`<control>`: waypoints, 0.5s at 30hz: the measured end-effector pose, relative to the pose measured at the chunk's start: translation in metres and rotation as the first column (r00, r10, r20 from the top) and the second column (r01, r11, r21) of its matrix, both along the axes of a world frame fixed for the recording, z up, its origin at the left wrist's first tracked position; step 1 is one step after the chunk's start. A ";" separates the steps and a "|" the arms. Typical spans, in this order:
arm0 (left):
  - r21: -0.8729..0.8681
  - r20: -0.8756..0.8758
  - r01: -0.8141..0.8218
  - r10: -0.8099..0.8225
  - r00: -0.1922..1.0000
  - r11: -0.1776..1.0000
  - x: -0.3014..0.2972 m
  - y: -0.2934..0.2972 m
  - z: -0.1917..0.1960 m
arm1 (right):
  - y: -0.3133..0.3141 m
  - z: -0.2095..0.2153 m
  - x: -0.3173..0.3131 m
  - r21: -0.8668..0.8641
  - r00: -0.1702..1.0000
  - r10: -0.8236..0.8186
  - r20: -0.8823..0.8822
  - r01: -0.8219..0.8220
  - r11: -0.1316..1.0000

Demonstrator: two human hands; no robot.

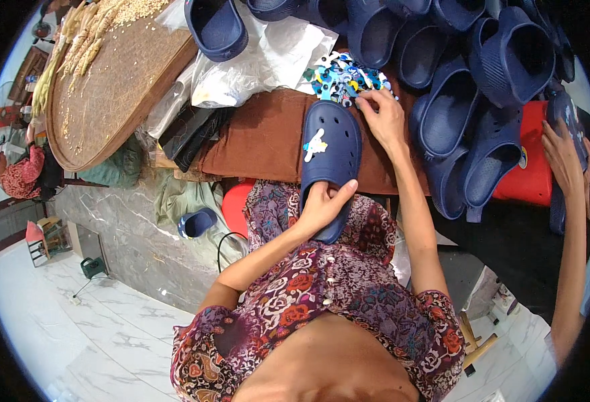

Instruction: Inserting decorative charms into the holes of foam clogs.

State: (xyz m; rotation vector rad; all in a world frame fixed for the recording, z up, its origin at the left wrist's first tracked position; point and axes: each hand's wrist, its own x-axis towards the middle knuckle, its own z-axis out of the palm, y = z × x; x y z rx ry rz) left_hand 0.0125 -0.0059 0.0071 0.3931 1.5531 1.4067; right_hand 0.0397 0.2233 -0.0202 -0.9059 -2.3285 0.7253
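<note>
Left hand (pixel 325 209) grips navy clog (pixel 342 151) over near edge of brown cushion (pixel 261 137)
Right hand (pixel 382 115), grip unclear, curls at far charm pile (pixel 343 75); stacked clogs (pixel 450 110) crowd right, round tray (pixel 117 80) far left.

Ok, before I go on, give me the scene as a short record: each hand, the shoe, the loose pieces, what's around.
Left hand: gripping a navy clog at its foot opening
Clog position: toe pointing away from the wearer
Fitted on clog: one white figure charm on the upper's left side
Right hand: at the edge of the charm pile; grip on a piece unclear
Upper right: heap of navy clogs
Upper left: round brown tray with grain
Right edge: another person's hand
</note>
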 end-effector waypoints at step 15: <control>0.000 0.378 -0.177 0.164 0.911 0.984 -0.004 0.020 0.007 | -0.044 0.021 0.051 -0.052 0.971 0.119 -0.210 -0.132 0.990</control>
